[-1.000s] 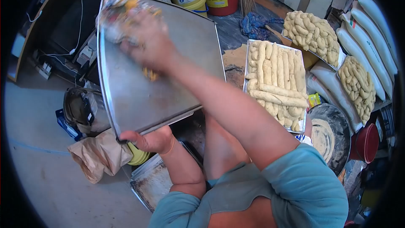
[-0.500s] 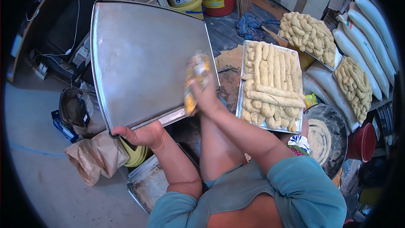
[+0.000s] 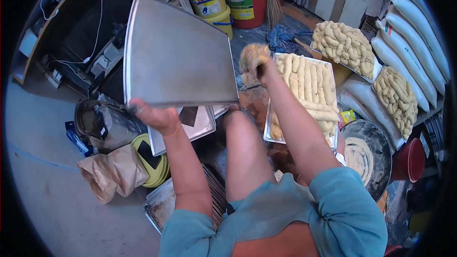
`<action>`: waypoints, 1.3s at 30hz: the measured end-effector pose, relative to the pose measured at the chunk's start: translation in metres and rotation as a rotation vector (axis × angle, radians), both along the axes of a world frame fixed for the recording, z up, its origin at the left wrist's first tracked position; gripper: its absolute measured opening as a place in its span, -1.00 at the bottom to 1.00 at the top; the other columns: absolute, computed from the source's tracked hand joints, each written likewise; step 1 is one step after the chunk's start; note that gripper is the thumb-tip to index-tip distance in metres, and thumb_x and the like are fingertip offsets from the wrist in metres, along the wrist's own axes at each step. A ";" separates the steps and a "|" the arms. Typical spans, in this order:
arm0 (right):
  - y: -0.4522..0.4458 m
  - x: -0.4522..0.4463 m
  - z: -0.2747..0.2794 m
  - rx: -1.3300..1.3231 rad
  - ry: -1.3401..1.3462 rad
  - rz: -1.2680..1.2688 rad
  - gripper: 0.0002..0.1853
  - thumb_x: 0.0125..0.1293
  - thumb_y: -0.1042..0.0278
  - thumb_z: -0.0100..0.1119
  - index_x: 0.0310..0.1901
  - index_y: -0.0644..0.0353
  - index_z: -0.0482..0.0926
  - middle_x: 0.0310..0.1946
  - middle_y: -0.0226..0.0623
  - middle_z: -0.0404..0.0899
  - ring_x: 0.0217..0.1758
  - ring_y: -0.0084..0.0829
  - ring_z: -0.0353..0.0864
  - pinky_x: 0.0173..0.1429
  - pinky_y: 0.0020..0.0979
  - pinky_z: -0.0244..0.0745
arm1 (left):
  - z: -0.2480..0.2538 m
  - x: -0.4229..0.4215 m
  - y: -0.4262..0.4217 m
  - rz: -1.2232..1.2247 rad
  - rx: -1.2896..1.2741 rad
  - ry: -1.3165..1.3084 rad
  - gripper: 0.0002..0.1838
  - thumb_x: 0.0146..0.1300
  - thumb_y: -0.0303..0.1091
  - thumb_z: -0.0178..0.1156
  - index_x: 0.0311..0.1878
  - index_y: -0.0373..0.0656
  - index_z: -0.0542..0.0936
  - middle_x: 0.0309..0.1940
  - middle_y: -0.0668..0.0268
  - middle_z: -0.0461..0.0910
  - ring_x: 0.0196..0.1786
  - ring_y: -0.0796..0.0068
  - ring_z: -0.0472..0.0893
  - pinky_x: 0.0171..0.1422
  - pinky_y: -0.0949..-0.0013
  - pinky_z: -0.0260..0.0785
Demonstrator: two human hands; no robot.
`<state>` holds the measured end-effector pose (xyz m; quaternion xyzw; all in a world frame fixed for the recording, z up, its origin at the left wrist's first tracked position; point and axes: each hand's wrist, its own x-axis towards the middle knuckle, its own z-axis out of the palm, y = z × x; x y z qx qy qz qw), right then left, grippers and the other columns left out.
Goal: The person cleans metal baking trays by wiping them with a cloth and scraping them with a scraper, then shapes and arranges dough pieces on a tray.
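My left hand (image 3: 157,116) grips the lower left corner of a large metal baking tray (image 3: 181,52), which is tilted up. Its thumb shows and the other fingers are hidden behind the tray. Beyond the tray's right edge, my right hand (image 3: 267,66) is closed round a crumpled yellow patterned rag (image 3: 253,57), blurred by motion. Just below and right of that hand lies a tray (image 3: 273,138) of long dough rolls (image 3: 312,83), partly covered by my forearm. Under the raised tray is another metal tray (image 3: 204,123).
More dough is heaped on trays (image 3: 345,47) at the right, beside stacked white sacks (image 3: 404,43). A black basin (image 3: 376,162) with flour stands near my right elbow. Stacked pans (image 3: 164,204), a paper bag (image 3: 112,171) and yellow lids (image 3: 162,162) are at lower left. Buckets (image 3: 245,2) stand behind.
My right hand with the rag has swung off the tray's surface, up and to the right. The tray is lifted and tilted more, exposing another tray beneath it.
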<state>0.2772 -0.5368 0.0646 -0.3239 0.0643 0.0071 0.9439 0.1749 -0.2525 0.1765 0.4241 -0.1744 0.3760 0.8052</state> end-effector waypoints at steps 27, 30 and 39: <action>-0.107 -0.172 -0.002 0.186 -0.048 0.238 -0.24 -0.08 0.25 0.13 0.21 0.50 0.32 -0.02 0.18 0.54 -0.04 -0.03 0.63 0.18 -0.16 0.51 | -0.012 -0.120 -0.001 0.249 1.824 -0.494 -0.42 0.23 -0.34 0.12 0.35 0.24 0.34 0.28 0.35 0.42 0.37 0.21 0.36 0.46 -0.19 0.00; -0.097 -0.162 -0.028 0.134 0.011 0.261 -0.29 -0.09 0.28 0.16 0.13 0.55 0.36 -0.08 0.19 0.56 -0.08 -0.05 0.65 0.14 -0.16 0.54 | -0.059 -0.126 0.001 -0.126 0.626 0.288 -0.34 0.33 -0.03 0.07 0.45 0.11 0.16 0.34 0.27 0.33 0.39 0.16 0.30 0.45 -0.23 0.00; -0.035 -0.157 -0.013 -0.126 0.090 0.222 -0.50 0.02 0.44 0.19 0.01 0.58 0.43 -0.17 0.06 0.61 -0.28 -0.15 0.70 -0.04 -0.23 0.64 | -0.101 -0.140 -0.016 -0.622 -0.288 0.513 -0.22 0.27 0.00 0.17 0.47 0.01 0.08 0.40 0.26 0.22 0.39 0.11 0.27 0.36 -0.15 0.23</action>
